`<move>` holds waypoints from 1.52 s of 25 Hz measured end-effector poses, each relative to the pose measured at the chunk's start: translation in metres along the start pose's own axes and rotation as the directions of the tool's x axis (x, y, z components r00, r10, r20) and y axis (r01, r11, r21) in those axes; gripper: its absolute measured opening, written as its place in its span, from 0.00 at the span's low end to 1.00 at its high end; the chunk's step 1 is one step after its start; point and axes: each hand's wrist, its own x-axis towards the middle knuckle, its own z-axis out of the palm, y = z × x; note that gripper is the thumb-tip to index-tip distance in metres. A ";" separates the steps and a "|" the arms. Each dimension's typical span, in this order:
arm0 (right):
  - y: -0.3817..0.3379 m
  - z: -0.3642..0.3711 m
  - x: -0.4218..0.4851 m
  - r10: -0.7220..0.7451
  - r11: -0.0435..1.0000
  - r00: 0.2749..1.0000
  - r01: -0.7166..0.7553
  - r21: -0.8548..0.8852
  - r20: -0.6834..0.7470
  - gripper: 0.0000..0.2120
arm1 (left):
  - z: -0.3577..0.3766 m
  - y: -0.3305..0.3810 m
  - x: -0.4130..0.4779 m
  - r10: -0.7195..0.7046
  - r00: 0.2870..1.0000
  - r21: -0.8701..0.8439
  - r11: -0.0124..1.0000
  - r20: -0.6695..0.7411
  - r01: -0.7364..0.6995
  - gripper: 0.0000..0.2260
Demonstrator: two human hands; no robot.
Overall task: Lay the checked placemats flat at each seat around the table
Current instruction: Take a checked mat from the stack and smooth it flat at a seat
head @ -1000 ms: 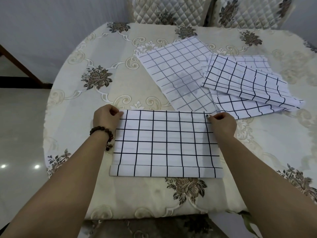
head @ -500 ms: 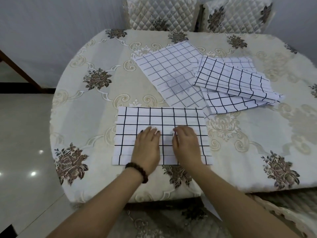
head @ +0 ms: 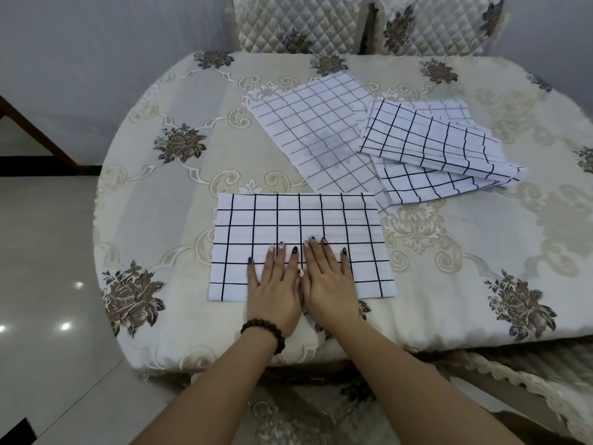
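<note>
Table [head: 167, 220] | placemat [head: 288, 216] flat | L hand [head: 275, 292] + R hand [head: 328, 284] palms down, fingers splayed

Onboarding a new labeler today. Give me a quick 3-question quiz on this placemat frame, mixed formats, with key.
1. True or false: both hands lie palm-down, side by side, on the near placemat.
2. Multiple choice: where are the other placemats?
A. Spread singly at the far seats
B. In an overlapping pile right of the table's centre
C. On the quilted chairs
3. Short answer: which wrist wears the bead bracelet?

Key
1. True: the left hand and the right hand rest flat with fingers open on the mat's near half.
2. B
3. The left.
</note>
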 end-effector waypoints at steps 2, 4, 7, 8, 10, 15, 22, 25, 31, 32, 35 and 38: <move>0.010 -0.005 -0.002 0.022 0.999 0.999 -0.021 -0.040 0.027 0.29 | 0.002 -0.006 -0.004 -0.068 0.997 0.014 0.998 -0.039 0.069 0.25; 0.024 -0.011 -0.005 0.061 0.996 0.997 -0.058 -0.064 0.052 0.30 | 0.003 -0.016 -0.007 -0.117 0.992 0.010 0.993 -0.052 0.118 0.26; 0.045 -0.016 -0.011 0.095 0.993 0.994 -0.092 -0.068 0.053 0.29 | 0.000 -0.034 -0.011 -0.185 0.980 -0.010 0.983 -0.066 0.185 0.27; 0.051 -0.017 -0.012 0.098 0.992 0.994 -0.094 -0.078 0.050 0.29 | -0.001 -0.041 -0.013 -0.197 0.978 -0.009 0.980 -0.071 0.196 0.28; 0.064 -0.018 -0.016 0.119 0.989 0.991 -0.114 -0.090 0.052 0.29 | -0.003 -0.056 -0.019 -0.222 0.972 -0.006 0.975 -0.072 0.222 0.29; 0.085 -0.022 -0.025 0.180 0.977 0.984 -0.178 -0.117 0.007 0.33 | -0.009 -0.074 -0.024 -0.281 0.959 0.020 0.959 -0.037 0.282 0.33; 0.010 -0.023 -0.024 0.116 0.993 0.986 -0.118 -0.009 -0.122 0.33 | -0.032 -0.022 -0.027 -0.130 0.988 -0.086 0.989 -0.079 0.123 0.34; -0.025 0.001 -0.031 0.099 0.995 0.993 -0.100 -0.001 -0.065 0.30 | -0.017 0.005 -0.023 -0.092 0.996 -0.103 0.991 -0.014 0.090 0.34; -0.019 0.010 -0.035 0.121 0.992 0.991 -0.123 -0.016 -0.060 0.30 | 0.002 -0.007 -0.029 -0.149 0.988 -0.011 0.989 -0.030 0.148 0.30; -0.019 0.009 -0.034 0.124 0.992 0.991 -0.124 -0.008 -0.057 0.30 | 0.003 -0.008 -0.030 -0.167 0.985 -0.020 0.986 -0.047 0.166 0.29; -0.014 0.007 -0.035 0.173 0.984 0.983 -0.176 -0.039 -0.061 0.29 | 0.003 -0.014 -0.031 -0.223 0.974 -0.038 0.974 -0.044 0.222 0.30; 0.002 0.008 -0.040 0.200 0.978 0.977 -0.203 -0.038 -0.074 0.28 | -0.002 -0.024 -0.036 -0.268 0.962 -0.045 0.963 -0.048 0.266 0.30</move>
